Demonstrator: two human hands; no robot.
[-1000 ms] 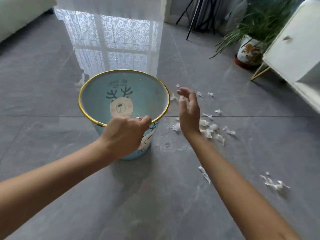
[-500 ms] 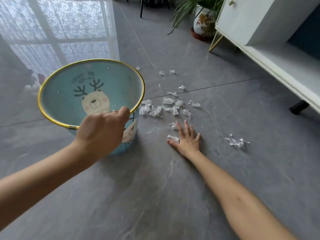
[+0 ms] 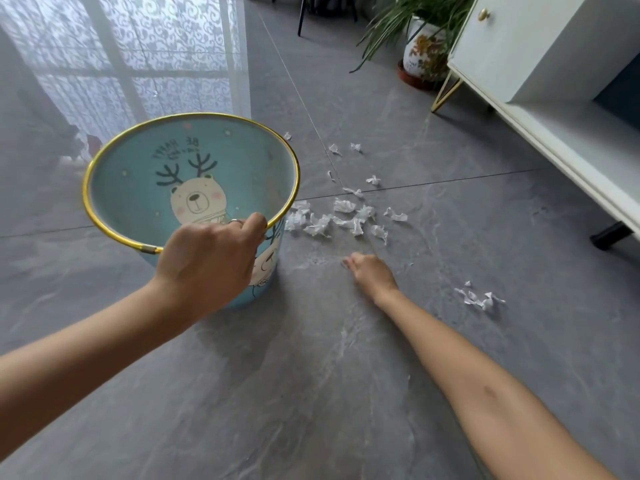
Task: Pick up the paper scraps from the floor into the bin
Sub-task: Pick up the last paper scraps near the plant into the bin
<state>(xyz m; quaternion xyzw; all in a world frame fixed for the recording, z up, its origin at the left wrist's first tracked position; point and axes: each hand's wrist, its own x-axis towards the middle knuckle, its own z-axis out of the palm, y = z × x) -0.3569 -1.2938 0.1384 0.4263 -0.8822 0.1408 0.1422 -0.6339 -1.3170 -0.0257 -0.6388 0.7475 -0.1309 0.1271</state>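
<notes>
A light-blue bin (image 3: pixel 249 161) with a gold rim and a bear picture stands tilted on the grey tile floor. My left hand (image 3: pixel 211 261) grips its near rim. Torn white paper scraps (image 3: pixel 341 220) lie in a cluster just right of the bin. A few more scraps (image 3: pixel 355 147) are scattered farther back, and a small pile (image 3: pixel 479 297) sits off to the right. My right hand (image 3: pixel 370 275) rests low on the floor in front of the cluster, its fingers curled in around scraps that are hidden inside the fist.
A white cabinet (image 3: pixel 540 109) on gold and black legs runs along the right side. A potted plant (image 3: pixel 424 53) stands behind it. Dark stand legs (image 3: pixel 301 15) rise at the top. Bare tile floor (image 3: pixel 311 393) spreads between my arms.
My right hand came down from the air, lay flat on the floor over scraps, then curled its fingers closed there. The scraps under it are gone from sight. My left hand kept hold of the rim.
</notes>
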